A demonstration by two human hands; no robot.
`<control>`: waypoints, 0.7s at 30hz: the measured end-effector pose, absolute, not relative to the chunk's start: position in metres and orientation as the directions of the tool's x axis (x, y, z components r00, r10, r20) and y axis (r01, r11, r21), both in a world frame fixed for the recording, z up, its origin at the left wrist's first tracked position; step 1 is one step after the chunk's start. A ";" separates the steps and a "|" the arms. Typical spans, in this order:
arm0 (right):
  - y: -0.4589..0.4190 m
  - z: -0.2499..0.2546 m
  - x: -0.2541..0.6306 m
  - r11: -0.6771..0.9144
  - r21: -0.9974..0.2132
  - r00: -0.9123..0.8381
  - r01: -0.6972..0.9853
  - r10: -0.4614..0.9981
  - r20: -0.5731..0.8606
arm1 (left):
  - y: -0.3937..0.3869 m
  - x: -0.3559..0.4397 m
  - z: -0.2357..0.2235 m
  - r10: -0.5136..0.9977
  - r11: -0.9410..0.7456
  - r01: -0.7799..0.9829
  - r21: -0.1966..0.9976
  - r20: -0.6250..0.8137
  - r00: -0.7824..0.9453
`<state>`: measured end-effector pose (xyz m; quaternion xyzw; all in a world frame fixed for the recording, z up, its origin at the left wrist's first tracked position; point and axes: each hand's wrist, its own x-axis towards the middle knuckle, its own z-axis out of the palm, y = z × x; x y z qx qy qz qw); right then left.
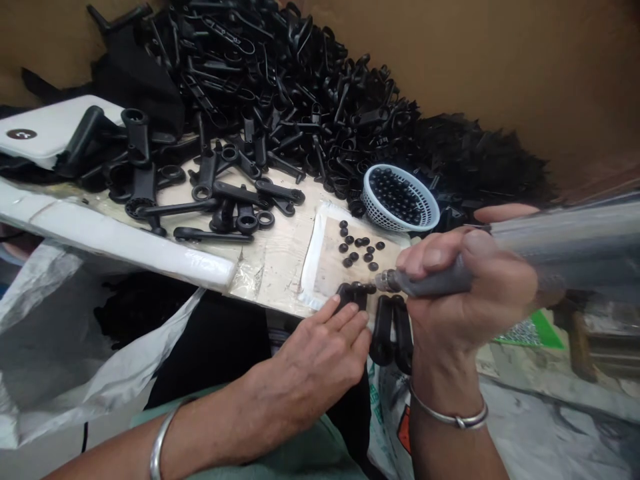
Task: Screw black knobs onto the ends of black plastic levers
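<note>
My right hand [465, 287] is wrapped round a grey electric screwdriver [435, 280], its tip pointing left at the black plastic pieces by my other hand. My left hand [325, 347] presses its fingers over a black plastic handle [356, 293] at the table's front edge, covering most of it. Whether the tip touches the handle I cannot tell. Just right of those fingers, two more black handles [393, 330] lie side by side over the edge. Small round black knobs [354, 256] are scattered on a white-edged mat [311, 267] behind my left hand.
A pale blue basket [435, 217] full of round black knobs stands behind the mat. Loose black handles [240, 193] cover the left of the table [280, 267], below a big heap [300, 87]. A white box [55, 127] lies far left; a green tray [550, 330] with small metal pieces is right.
</note>
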<state>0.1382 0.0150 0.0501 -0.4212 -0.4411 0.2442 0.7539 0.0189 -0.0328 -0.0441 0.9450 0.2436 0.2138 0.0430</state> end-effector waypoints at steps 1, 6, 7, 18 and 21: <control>0.015 0.049 0.139 0.528 -0.849 0.491 0.006 0.738 0.462 | -0.033 0.019 -0.044 0.480 -0.877 0.441 0.189 0.379 0.791; 0.016 0.048 0.139 0.521 -0.853 0.479 -0.037 0.758 0.443 | -0.034 0.019 -0.042 0.486 -0.874 0.444 0.197 0.381 0.787; 0.017 0.048 0.139 0.517 -0.855 0.474 -0.040 0.764 0.439 | -0.034 0.019 -0.041 0.487 -0.873 0.445 0.198 0.378 0.787; 0.018 0.029 0.140 0.488 -0.873 0.599 0.011 0.696 0.396 | -0.035 0.015 -0.042 0.470 -0.882 0.420 0.213 0.337 0.816; 0.018 0.039 0.147 0.487 -0.873 0.563 0.028 0.714 0.416 | -0.036 0.013 -0.044 0.472 -0.881 0.422 0.216 0.316 0.823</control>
